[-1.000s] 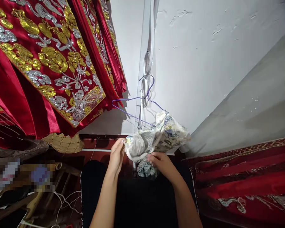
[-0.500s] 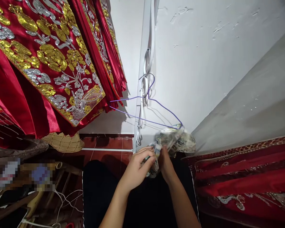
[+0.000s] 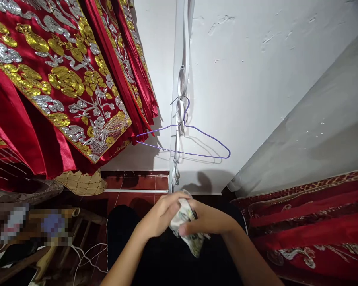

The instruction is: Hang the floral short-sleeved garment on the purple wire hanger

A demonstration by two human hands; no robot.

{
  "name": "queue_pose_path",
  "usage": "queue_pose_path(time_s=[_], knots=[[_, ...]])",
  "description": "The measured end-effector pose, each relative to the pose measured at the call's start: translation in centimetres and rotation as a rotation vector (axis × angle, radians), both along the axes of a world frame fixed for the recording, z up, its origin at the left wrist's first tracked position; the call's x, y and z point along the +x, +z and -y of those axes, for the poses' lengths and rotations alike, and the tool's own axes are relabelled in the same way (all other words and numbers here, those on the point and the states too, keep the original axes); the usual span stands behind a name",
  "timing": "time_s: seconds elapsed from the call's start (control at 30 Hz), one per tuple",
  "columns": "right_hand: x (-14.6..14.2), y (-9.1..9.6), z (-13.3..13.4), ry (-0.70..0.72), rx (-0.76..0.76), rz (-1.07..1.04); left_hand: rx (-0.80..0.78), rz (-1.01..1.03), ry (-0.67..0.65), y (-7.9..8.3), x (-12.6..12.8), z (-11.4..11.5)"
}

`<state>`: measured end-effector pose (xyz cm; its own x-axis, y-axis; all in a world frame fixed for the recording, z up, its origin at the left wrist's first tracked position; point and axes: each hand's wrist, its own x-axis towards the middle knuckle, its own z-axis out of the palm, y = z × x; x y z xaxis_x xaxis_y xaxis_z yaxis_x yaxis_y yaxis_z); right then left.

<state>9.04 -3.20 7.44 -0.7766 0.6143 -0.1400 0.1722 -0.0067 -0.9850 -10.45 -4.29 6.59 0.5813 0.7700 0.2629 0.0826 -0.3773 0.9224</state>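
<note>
A thin, crumpled cloth (image 3: 186, 216), pale with green and dark patterning, is bunched up between my two hands above my lap. My left hand (image 3: 161, 212) is closed on its left side. Fingers and thumb of my right hand (image 3: 209, 217) wrap over its right side, and the lower end of the cloth hangs below. What kind of garment it is, I cannot tell. Beyond my hands a purple wire hanger (image 3: 197, 154) hangs bare from a white curled metal stand (image 3: 180, 109), apart from both hands.
Red garments with gold and silver sequins (image 3: 65, 79) hang at the left. Red embroidered fabric (image 3: 310, 222) and a sheer grey-white cloth (image 3: 301, 127) are at the right. A wooden chair (image 3: 83, 214) with white cables (image 3: 83, 256) stands lower left, above a red tiled floor (image 3: 128, 182).
The cloth has come away from the hanger's right end and is gathered smaller between my hands, nearer my body. My right hand has turned over it.
</note>
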Motion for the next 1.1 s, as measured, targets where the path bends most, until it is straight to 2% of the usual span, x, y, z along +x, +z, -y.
queue_pose_path(time_s=[0.07,0.13,0.2,0.3,0.37,0.43,0.5,0.57,0.67,0.73,0.83,0.9,1.0,1.1], knots=[[1.1,1.9,-0.4,0.233,0.063,0.116,0.024,-0.125,-0.081,-0.7,-0.9,0.6],[2.5,4.1,-0.9,0.270,0.137,0.196,0.051,-0.267,-0.075,-1.6,-1.9,1.1],[4.0,6.2,-1.6,0.110,0.232,0.230,0.062,-0.419,0.001,-2.2,-3.2,1.3],[5.2,7.8,-3.4,-0.379,0.404,0.151,0.094,-0.573,0.146,-2.0,-5.6,0.4],[4.8,7.1,-5.4,-0.711,0.463,0.054,0.130,-0.629,0.217,-1.1,-7.0,-0.4],[3.6,5.0,-7.9,-0.888,0.474,0.010,0.165,-0.685,0.274,0.2,-7.8,-0.9],[2.1,2.0,-10.5,-0.886,0.494,0.041,0.189,-0.706,0.288,1.3,-7.8,-0.7],[1.1,-0.9,-12.6,-0.898,0.516,0.068,0.193,-0.680,0.238,2.1,-7.4,0.2],[1.1,-3.5,-13.7,-0.884,0.552,0.134,0.147,-0.741,0.188,2.2,-7.2,1.3],[2.0,-3.8,-13.3,-0.893,0.559,0.167,0.061,-0.883,0.236,2.0,-8.0,1.1],[3.7,-2.8,-11.8,-0.889,0.551,0.218,0.002,-1.005,0.320,2.0,-9.8,-1.0],[4.7,-1.8,-10.8,-0.893,0.549,0.244,0.127,-0.973,0.343,2.9,-10.5,-3.0],[5.7,-0.7,-9.4,-0.952,0.621,0.263,0.364,-0.836,0.398,5.5,-10.2,-5.5],[5.8,-0.4,-8.1,-0.963,0.758,0.230,0.455,-0.749,0.574,7.8,-8.8,-6.9]])
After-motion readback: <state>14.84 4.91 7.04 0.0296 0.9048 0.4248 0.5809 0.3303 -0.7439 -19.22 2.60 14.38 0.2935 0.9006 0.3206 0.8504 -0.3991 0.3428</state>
